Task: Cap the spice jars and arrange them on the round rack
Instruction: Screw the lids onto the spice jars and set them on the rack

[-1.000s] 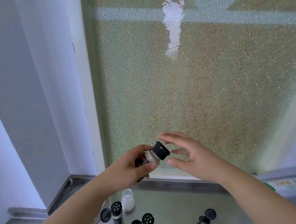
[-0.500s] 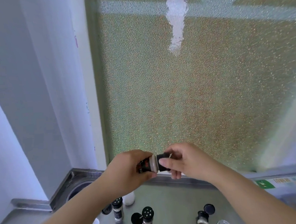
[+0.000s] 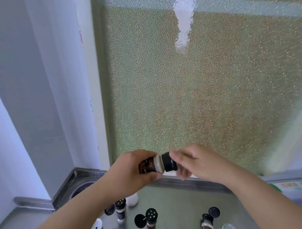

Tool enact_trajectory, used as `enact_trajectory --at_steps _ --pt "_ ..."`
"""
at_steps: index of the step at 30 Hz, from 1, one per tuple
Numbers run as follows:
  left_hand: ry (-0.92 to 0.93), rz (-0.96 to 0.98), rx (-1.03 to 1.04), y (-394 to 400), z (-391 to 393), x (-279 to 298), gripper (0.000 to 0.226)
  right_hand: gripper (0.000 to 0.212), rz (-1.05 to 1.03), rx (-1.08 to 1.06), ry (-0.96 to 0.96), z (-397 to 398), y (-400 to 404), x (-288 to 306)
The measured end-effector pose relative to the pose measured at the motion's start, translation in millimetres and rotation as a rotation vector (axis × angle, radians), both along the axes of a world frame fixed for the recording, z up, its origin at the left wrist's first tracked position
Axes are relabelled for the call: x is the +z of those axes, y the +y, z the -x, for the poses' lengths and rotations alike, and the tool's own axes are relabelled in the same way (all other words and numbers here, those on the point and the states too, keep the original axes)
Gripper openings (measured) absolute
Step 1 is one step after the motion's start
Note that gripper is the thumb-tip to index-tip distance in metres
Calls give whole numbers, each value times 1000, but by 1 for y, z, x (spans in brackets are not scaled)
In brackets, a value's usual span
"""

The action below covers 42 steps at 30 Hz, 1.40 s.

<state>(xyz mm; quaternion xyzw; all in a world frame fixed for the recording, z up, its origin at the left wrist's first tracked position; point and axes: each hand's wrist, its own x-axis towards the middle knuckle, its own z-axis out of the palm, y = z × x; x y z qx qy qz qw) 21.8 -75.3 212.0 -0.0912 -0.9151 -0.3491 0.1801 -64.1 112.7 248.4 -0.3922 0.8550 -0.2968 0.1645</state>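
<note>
Left hand [image 3: 132, 170]: fingers wrapped round the jar [image 3: 149, 165], held sideways in the air.
Right hand [image 3: 197, 162]: fingertips pinching the black cap [image 3: 169, 162], which sits on the jar's mouth.
Jar: between both hands, above the steel counter [image 3: 178, 206].
Below the fingers: more jars [image 3: 150, 220] standing, and loose caps [image 3: 214, 212] beside them.

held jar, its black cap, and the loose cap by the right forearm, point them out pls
held jar [image 3: 150, 166], head view, on its dark label between the left hand's fingers
black cap [image 3: 168, 162], head view, on its side wall next to the right hand's fingertips
loose cap [image 3: 214, 212], head view, on its dark face
</note>
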Motion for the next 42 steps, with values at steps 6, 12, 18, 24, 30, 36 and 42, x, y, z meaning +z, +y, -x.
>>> enact_trajectory --at_steps 6,12,18,24,30,36,42 --pt "-6 -36 48 -10 -3 1 36 49 28 94 -3 -3 -4 9" --pt "-64 -3 4 -10 -8 -10 34 40 -31 83 135 -2 -20 8" --pt "-33 -57 52 -21 -9 -6 25 35 8 134 257 -6 -30 -2" --pt "2 -22 69 -27 -12 -13 36 27 42 115 258 -6 -41 -7" --pt "-4 1 139 -38 -22 -20 41 26 94 99 224 -14 -56 -18" --pt "-74 -89 313 -67 -37 -52 41 37 60 140 235 -30 -107 -41" --pt "-251 -127 462 -120 -68 -97 55 45 29 106 186 -23 -172 -98"
